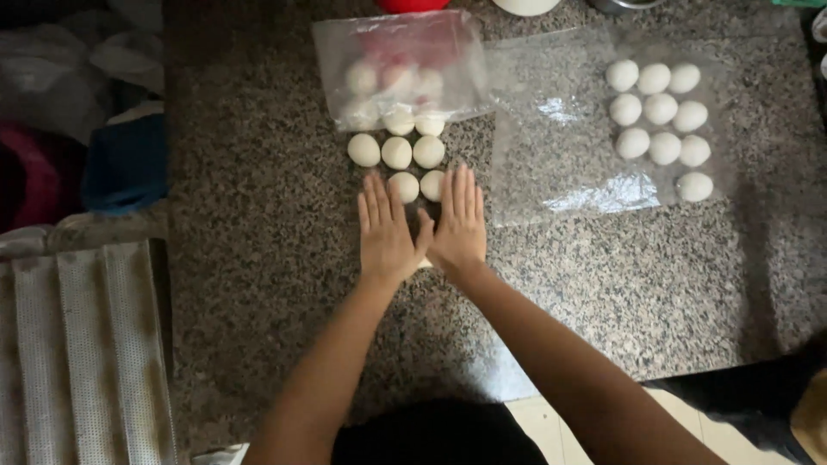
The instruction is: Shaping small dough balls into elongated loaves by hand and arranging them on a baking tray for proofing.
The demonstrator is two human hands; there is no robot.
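Left hand and right hand flat, fingers spread, pressed side by side on counter, grasping nothing. Dough balls just beyond fingertips.

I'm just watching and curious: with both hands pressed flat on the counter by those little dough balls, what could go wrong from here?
The left hand and right hand lie flat, side by side, fingertips almost at the nearest dough balls; a slide forward could dent them. The uncovered balls may dry out, since the plastic bag covers only the far ones. The ten balls on the clear sheet also lie bare.
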